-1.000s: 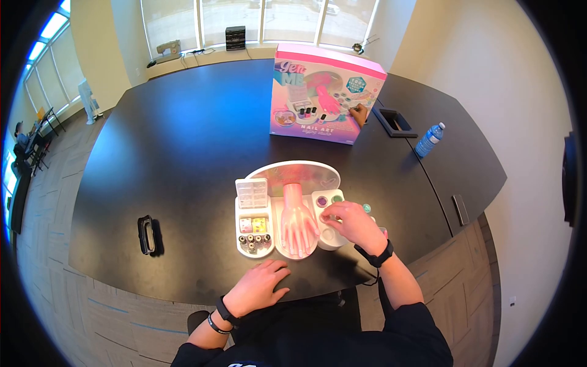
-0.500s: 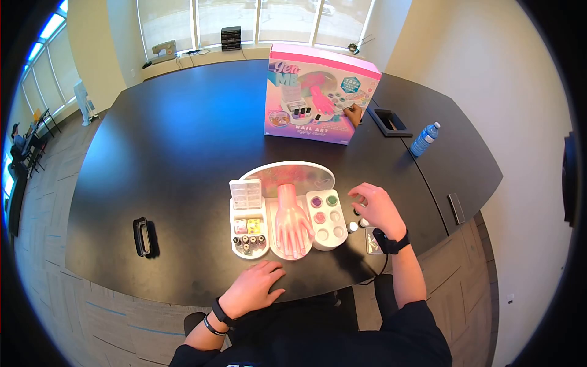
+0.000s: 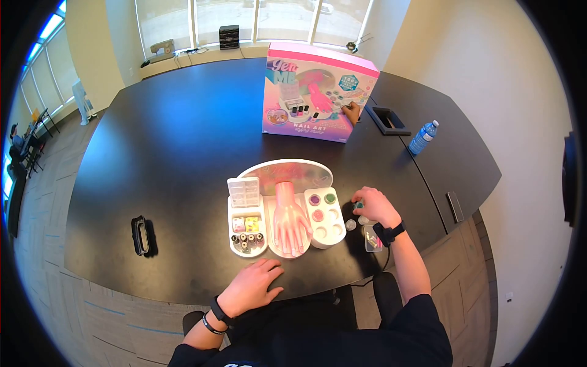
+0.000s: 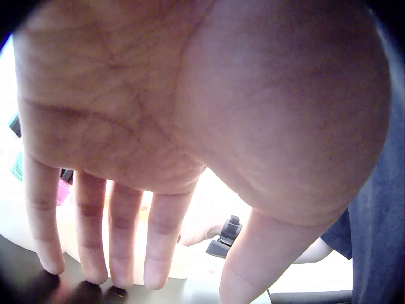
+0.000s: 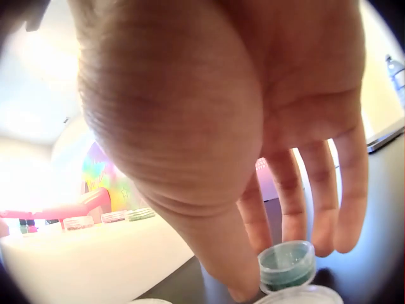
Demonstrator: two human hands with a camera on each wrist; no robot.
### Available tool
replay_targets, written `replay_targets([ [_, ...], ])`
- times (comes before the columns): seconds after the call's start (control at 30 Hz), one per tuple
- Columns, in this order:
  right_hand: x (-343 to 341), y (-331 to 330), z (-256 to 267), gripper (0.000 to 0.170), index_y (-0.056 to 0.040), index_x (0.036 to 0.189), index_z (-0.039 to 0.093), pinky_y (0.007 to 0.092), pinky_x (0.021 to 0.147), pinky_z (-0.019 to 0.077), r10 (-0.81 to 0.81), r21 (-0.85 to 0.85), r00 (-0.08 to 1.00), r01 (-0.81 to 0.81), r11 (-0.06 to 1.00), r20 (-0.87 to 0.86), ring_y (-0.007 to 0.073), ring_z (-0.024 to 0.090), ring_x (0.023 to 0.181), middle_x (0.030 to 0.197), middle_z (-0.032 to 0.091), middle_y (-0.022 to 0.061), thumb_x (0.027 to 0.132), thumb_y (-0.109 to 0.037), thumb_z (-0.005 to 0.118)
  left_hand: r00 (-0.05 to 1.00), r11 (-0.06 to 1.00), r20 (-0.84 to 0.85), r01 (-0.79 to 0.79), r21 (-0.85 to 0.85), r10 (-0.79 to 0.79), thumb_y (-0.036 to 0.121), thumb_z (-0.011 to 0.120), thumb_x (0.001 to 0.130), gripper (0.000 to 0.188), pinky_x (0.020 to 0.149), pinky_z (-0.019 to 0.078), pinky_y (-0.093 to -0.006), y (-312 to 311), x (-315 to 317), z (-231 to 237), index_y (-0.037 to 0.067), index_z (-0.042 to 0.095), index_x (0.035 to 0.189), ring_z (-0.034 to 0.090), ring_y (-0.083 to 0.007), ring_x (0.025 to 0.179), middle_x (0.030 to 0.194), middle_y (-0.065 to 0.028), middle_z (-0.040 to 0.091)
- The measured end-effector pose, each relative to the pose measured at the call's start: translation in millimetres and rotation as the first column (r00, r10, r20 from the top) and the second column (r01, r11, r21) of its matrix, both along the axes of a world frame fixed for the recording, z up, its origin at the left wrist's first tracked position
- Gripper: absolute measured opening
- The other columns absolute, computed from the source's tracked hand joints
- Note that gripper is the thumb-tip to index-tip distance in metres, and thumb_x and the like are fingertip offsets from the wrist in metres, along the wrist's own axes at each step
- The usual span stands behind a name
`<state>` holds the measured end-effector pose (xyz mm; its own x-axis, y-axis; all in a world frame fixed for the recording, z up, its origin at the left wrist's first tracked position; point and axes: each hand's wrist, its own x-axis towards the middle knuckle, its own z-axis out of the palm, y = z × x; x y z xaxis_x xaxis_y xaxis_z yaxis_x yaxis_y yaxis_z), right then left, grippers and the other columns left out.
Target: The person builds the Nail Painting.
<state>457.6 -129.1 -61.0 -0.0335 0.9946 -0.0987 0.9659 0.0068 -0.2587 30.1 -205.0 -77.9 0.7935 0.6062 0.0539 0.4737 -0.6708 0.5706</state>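
Observation:
My right hand [image 3: 378,207] is over the small pots right of the nail art station, and thumb and fingers pinch a small clear pot of teal glitter [image 5: 288,266]. Another round clear pot [image 5: 304,296] stands just in front of it. My left hand [image 3: 252,284] rests on the near table edge with relaxed fingers and holds nothing. Between the hands is the white station [image 3: 327,237] with a pink model hand [image 3: 290,223] at its middle. Its right tray carries a purple pot [image 3: 315,200], a green pot [image 3: 330,199] and a pink pot [image 3: 318,215], beside several bare round wells.
Small nail polish bottles [image 3: 247,241] stand in the station's left tray. A clear case [image 3: 372,240] lies under my right wrist. Farther back are the nail art box [image 3: 318,92] and a water bottle [image 3: 423,137]; a black band-like object [image 3: 140,236] is at left.
My right hand has left the station's tray, where a pink pot now sits, and moved right to the loose pots, reaching the teal one. The left hand stays at the table edge.

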Motion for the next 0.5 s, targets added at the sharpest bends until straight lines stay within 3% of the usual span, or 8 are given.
replay_targets([
  [0.23,9,3,-12,0.031,-0.0058,0.106,0.080,0.0451,0.091,0.0601,0.029,0.060,0.999,-0.028,0.998,-0.025,0.0358,0.074,0.101,0.107,0.075,0.0140,0.078,-0.015,0.091,1.000,1.000,0.004,-0.007,-0.008,0.007,0.027,0.081,0.094,0.044,0.107,0.0553,-0.0459,0,0,1,0.003,0.070,0.128,0.065,-0.0350,0.127,0.137,-0.0137,0.068],
  [0.33,0,-2,1,0.029,-0.0066,0.108,0.079,0.0468,0.093,0.0594,0.002,0.050,1.000,-0.001,0.999,-0.027,0.0371,0.073,0.104,0.112,0.074,0.0132,0.082,-0.014,0.089,1.000,1.000,0.007,-0.007,-0.002,0.007,0.027,0.080,0.094,0.043,0.107,0.0553,-0.0460,0,0,0,0.003,0.071,0.127,0.065,-0.0350,0.127,0.137,-0.0136,0.068],
  [0.5,-19,-16,26,0.025,-0.0052,0.105,0.075,0.0479,0.088,0.0587,0.022,0.170,0.996,-0.008,0.985,-0.081,0.0381,0.072,0.099,0.106,0.072,0.0130,0.085,-0.014,0.086,1.000,1.000,0.005,-0.005,0.004,0.005,0.028,0.080,0.094,0.041,0.106,0.0554,-0.0461,0,0,0,0.003,0.071,0.125,0.065,-0.0349,0.127,0.138,-0.0135,0.068],
])
